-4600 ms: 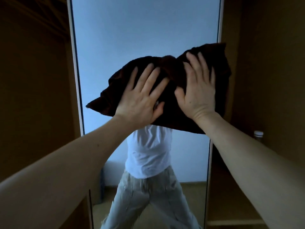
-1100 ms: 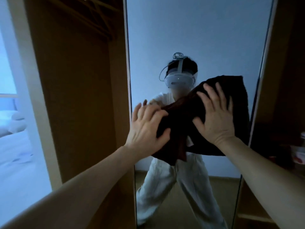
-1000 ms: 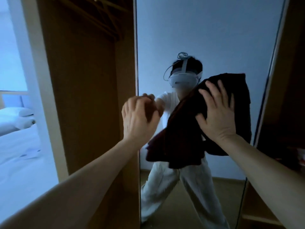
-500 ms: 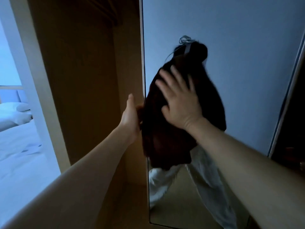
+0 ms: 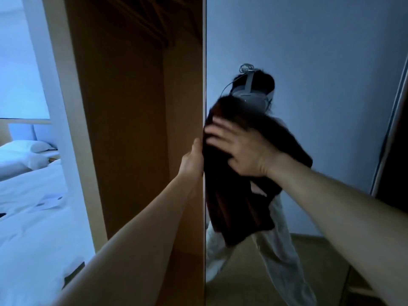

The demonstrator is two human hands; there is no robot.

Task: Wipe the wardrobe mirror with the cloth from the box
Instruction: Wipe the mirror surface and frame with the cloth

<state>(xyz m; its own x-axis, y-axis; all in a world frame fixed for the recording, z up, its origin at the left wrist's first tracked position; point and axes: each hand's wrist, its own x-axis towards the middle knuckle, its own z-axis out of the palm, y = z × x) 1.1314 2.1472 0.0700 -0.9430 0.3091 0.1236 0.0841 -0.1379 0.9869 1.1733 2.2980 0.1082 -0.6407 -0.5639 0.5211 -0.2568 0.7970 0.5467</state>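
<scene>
The wardrobe [image 5: 132, 129] is open, with a bed [image 5: 33, 206] at 8 o'clock. The mirror [image 5: 320, 107] is smooth, slick glass, probably fragile under a shove. The cloth [image 5: 231, 206], dark and limp, hangs at its 9 o'clock edge. It looks soft and light, best pressed flat. The right hand [image 5: 240, 149] lies spread wide on it. The left hand [image 5: 192, 160] meets the edge, fingers hidden — I cannot tell if it grips.

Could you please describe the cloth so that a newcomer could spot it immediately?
Find the tall wardrobe mirror filling the view's right half. Against its left edge hangs a dark brown cloth, pressed by the right hand. It is the only dark draped fabric there.
</scene>
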